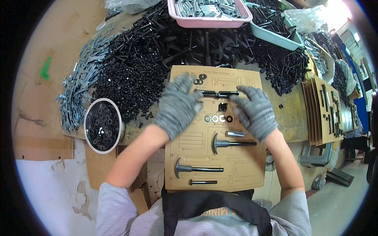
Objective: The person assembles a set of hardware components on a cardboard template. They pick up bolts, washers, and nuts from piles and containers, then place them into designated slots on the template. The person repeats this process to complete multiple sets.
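Both my hands wear grey gloves over a printed cardboard sheet [193, 137]. My left hand [177, 104], slightly blurred, has its fingers apart by the left end of two black bolts [217, 94] lying end to end. At their right end, the fingertips of my right hand [255, 112] are spread and close to or touching them. Black washers [200, 80] lie above. Between my hands are short black screws [223, 107] and a row of washers [215, 118]. Lower down lie a silver sleeve [235, 134], two T-shaped black pieces [234, 143] and a single bolt [203, 182].
Piles of black bolts and screws [130, 67] cover the far table. A round tub of black washers [120, 135] stands at left. A pink tray [212, 23] and a pale blue tray [275, 38] sit at the back. Filled cardboard sheets [315, 118] stand at right.
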`<move>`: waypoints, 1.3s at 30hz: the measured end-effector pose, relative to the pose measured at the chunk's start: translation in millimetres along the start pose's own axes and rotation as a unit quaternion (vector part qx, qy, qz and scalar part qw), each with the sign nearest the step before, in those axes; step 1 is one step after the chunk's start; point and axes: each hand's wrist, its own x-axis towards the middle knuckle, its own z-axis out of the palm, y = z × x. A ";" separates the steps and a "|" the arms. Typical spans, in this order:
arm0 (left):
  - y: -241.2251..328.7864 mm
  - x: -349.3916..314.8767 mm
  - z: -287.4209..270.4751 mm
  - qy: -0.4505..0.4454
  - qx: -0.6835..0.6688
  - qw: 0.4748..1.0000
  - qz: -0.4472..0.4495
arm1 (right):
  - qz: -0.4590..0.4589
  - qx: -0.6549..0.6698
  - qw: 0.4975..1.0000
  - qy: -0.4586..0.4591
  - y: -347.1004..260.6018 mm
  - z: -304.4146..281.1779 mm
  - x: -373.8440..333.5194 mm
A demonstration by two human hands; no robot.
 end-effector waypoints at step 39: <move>-55.6 80.7 28.8 -0.104 0.010 0.993 -0.051 | 0.169 0.080 0.968 -0.168 3.5 76.9 111.7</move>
